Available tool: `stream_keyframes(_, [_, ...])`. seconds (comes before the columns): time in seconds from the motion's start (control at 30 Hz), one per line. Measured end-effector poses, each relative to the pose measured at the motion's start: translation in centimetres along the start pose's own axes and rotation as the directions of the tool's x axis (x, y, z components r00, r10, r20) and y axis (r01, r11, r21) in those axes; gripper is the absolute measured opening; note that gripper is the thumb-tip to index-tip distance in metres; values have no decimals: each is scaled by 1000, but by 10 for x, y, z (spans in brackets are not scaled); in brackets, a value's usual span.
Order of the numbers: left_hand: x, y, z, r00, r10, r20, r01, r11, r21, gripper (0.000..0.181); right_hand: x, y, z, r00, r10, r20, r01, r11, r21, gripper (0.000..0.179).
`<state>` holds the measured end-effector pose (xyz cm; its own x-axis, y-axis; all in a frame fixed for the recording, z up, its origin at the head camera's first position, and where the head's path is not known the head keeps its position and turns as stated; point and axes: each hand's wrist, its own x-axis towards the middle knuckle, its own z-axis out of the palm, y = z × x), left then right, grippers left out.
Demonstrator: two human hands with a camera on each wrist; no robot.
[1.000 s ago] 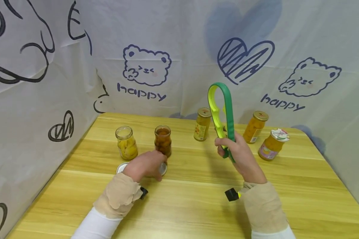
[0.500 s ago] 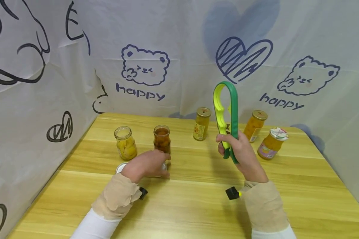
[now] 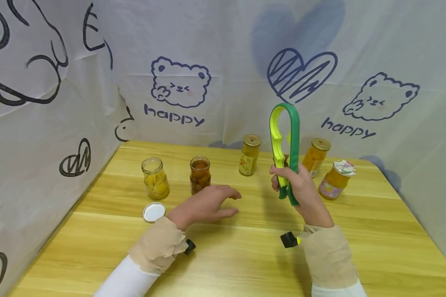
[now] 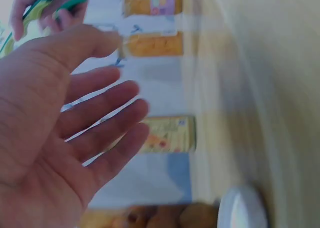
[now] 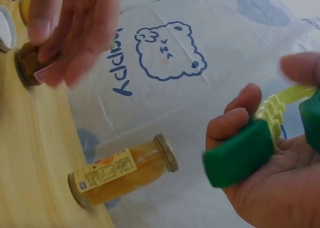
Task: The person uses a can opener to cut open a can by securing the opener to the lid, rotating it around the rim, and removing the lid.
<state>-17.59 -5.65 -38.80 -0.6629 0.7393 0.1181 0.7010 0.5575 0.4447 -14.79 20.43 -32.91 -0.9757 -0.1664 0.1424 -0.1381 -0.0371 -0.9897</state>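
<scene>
Your right hand (image 3: pixel 306 187) is wrapped around the lower arms of a green jar opener (image 3: pixel 295 136), raised above the tabletop (image 3: pixel 238 260) a little nearer its right edge than its left. The opener is one narrow band bent into a tall arch, curved end up; its outside is dark green, its inside bright yellow-green and wavy, with steps and points along the inner edge. The right wrist view shows a thick green end and ridged yellow-green teeth beside your fingers.

Your left hand (image 3: pixel 206 206) is released, fingers loosely extended and thumb apart, palm facing the opener. Just behind it stands an open jar of brown fruit (image 3: pixel 200 175), with an upturned white lid (image 4: pixel 242 213) near it. Toward the tabletop's left edge is an open jar of yellow fruit (image 3: pixel 157 183), with another white lid (image 3: pixel 154 212) lying in front.

Near the back edge stands a yellow-labelled jar (image 3: pixel 248 159) with a gold lid. Toward the back right corner are an orange jar (image 3: pixel 315 159), also gold-lidded, and a squat jar (image 3: pixel 334 181) with a purple label.
</scene>
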Motion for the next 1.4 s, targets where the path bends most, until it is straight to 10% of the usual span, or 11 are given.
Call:
stream_keyframes(0.2, [27,3,16,995,-58,-80,42,982,-184,50,-2,0,-5,999,-47,-6,47,997,68,33])
stream_keyframes(0.43, [57,-2,36,952,-226,-205,98,864,-495,57,-3,-5,-9,997,-69,-39,73,991,112,33])
stream_keyframes(0.63, [84,-9,44,854,-445,-271,196,756,-625,56,-3,-5,-15,994,-94,-47,98,991,96,34])
stream_keyframes(1.0, [126,-20,33,710,-627,-321,347,708,-616,79,-3,-2,-22,982,-188,-5,186,971,149,33])
stream_keyframes(1.4, [148,-37,42,716,-601,-356,242,692,-680,96,-2,-3,-25,986,-166,-30,169,972,163,36])
